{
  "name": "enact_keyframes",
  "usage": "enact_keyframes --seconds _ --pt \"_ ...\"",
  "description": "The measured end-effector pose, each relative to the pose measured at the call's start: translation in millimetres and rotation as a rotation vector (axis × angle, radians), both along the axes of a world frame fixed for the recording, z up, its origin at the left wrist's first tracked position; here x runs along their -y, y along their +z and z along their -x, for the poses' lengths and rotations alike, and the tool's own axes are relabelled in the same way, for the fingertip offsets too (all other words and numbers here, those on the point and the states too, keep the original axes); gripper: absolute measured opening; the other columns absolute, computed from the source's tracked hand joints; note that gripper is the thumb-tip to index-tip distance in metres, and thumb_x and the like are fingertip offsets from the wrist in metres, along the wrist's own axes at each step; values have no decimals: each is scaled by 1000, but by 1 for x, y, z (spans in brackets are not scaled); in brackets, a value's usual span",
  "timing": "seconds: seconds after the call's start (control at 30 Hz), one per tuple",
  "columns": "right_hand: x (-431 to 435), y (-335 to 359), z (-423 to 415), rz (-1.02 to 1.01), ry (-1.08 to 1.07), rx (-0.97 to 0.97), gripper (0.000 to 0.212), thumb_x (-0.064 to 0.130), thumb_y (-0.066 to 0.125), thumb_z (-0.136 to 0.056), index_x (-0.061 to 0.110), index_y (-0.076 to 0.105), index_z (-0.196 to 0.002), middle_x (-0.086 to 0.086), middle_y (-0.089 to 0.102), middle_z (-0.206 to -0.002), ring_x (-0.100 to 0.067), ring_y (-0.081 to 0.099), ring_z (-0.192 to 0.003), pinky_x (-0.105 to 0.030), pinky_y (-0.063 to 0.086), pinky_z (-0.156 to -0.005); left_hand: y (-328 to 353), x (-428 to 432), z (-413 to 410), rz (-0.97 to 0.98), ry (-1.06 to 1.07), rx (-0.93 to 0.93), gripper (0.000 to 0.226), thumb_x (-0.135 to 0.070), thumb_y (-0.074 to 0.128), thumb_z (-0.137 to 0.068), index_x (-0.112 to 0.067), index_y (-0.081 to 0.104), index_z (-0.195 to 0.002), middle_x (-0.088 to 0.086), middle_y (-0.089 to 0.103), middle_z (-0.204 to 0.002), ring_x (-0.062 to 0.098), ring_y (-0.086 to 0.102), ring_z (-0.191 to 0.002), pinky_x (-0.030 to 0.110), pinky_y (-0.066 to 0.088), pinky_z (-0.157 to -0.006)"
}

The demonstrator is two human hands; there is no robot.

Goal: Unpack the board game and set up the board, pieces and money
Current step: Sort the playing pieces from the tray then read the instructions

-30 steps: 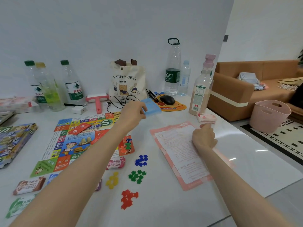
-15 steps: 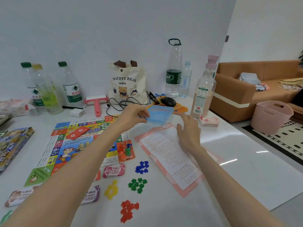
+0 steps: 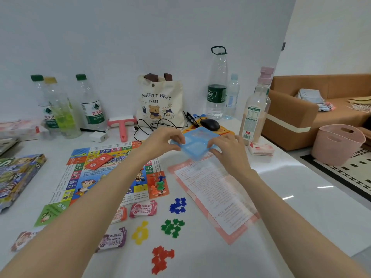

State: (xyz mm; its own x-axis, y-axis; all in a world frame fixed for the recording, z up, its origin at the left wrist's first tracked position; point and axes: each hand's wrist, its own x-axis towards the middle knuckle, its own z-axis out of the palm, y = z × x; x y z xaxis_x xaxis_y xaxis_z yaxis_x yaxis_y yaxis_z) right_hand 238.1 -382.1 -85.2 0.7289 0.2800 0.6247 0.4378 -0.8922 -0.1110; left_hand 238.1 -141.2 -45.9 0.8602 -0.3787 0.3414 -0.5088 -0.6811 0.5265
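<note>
Left grip (image 3: 162, 141) and right grip (image 3: 228, 152) both pinch blue plastic tray (image 3: 195, 144) between them, above instruction sheet (image 3: 212, 194).

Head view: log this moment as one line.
left hand: grips blue tray | right hand: grips blue tray | blue tray: held above sheet | board: flat, pawns on corner

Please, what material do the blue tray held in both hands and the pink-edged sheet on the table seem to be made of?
The shallow blue compartmented tray looks like thin moulded plastic, semi-translucent and slightly glossy: light shows through its walls. The pink-bordered printed sheet appears to be paper, probably matte; it lies thin and flat on the white table.
</note>
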Motion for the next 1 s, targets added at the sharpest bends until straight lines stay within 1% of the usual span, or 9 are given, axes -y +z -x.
enact_keyframes --seconds 0.13,0.27,0.33,0.43,0.5,0.6,0.7,0.87,1.0 --pt "-10 10 2 -40 68 54 8 14 70 -85 22 67 -87 2 67 -98 -27 56 -89 -39 39 -76 4 -8 11 -38 71 58 23 -10 76 -78 -17 70 -99 -11 69 -89 -9 60 -83 2 38 -72" --pt "-29 23 10 -109 164 -1 6 10 64 -89 14 66 -93 -7 57 -107 -23 54 -93 -32 42 -67 11 -22 28 -90 128 97 32 -16 78 -77 -21 66 -106 -8 70 -89 6 63 -88 17 44 -76" --pt "-41 28 14 -145 216 -35 8 9 62 -91 14 65 -97 -8 53 -114 -21 54 -91 -33 45 -68 16 -33 41 -93 155 106 34 -17 78 -78 -23 62 -108 -11 67 -87 7 62 -87 24 45 -77" --pt "-64 34 22 -257 293 -105 12 8 57 -94 15 64 -100 -4 50 -120 -17 55 -89 -32 48 -78 25 -52 62 -98 194 159 30 -16 78 -78 -23 60 -101 -13 65 -83 4 60 -80 21 43 -70" --pt "-82 40 29 -369 335 -182 14 9 55 -95 17 65 -102 -1 49 -119 -16 57 -91 -23 47 -82 29 -67 78 -87 224 211 26 -14 80 -75 -21 64 -95 -12 66 -81 5 62 -78 25 48 -72" --pt "-114 44 41 -487 412 -284 17 8 54 -94 18 65 -104 4 51 -112 -14 57 -96 -6 43 -76 29 -90 101 -57 273 266 19 -9 80 -73 -16 69 -86 -10 65 -79 8 61 -75 29 50 -73" --pt "-150 49 57 -559 495 -359 21 7 52 -95 21 65 -102 8 55 -107 -14 59 -95 -15 49 -80 29 -120 130 -13 335 316 16 -5 79 -72 -14 71 -83 -8 67 -78 10 62 -74 31 52 -73" --pt "-208 53 84 -547 549 -414 33 -4 46 -92 19 67 -101 2 55 -116 -7 56 -95 -6 43 -79 25 -174 175 49 446 297 17 -5 81 -71 -14 71 -82 -9 68 -79 12 64 -77 32 52 -77" --pt "-254 51 103 -454 606 -438 44 -15 44 -85 15 69 -105 -3 58 -122 -12 62 -97 -14 46 -77 15 -214 206 114 535 293 17 -6 81 -71 -16 71 -81 -8 69 -80 10 64 -78 17 47 -75"
